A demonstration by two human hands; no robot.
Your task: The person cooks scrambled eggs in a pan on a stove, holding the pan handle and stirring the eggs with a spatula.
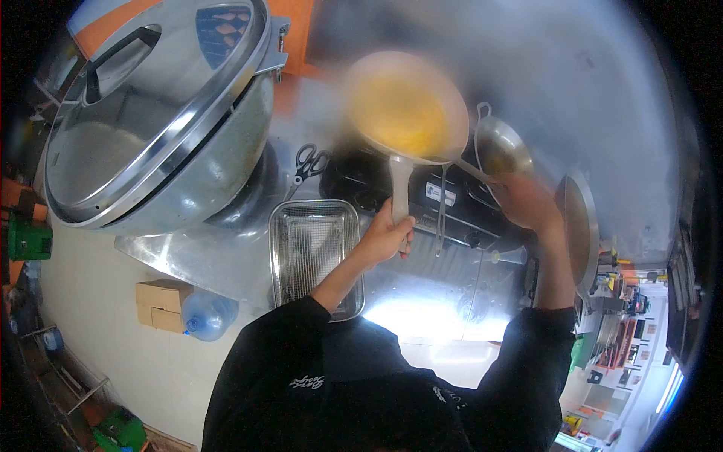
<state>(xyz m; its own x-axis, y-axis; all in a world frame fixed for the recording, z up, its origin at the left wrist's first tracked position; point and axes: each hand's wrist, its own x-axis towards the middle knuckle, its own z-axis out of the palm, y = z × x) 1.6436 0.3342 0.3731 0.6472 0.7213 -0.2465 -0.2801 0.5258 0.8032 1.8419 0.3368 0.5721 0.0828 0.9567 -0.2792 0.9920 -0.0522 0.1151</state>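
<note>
My left hand (385,237) is closed round the pale handle of a frying pan (456,120), which is above the black gas stove (471,226). Yellow food (399,113) lies in the pan, blurred by haze. Further right, my right hand (531,200) is closed on a thin-handled utensil (473,169) that reaches to the pan's right rim. Its working end is hard to make out against the food. Slim metal tongs (441,218) lie on the stove just below the pan. A metal ladle-like bowl (503,147) is close behind my right hand.
A huge lidded metal pot (203,173) takes up the left side. Black-handled scissors (307,169) and a metal tray with a wire rack (316,248) are left of the stove. A large round metal lid or pan (581,226) stands at the right. A cardboard box (162,303) and water bottle (211,315) sit lower left.
</note>
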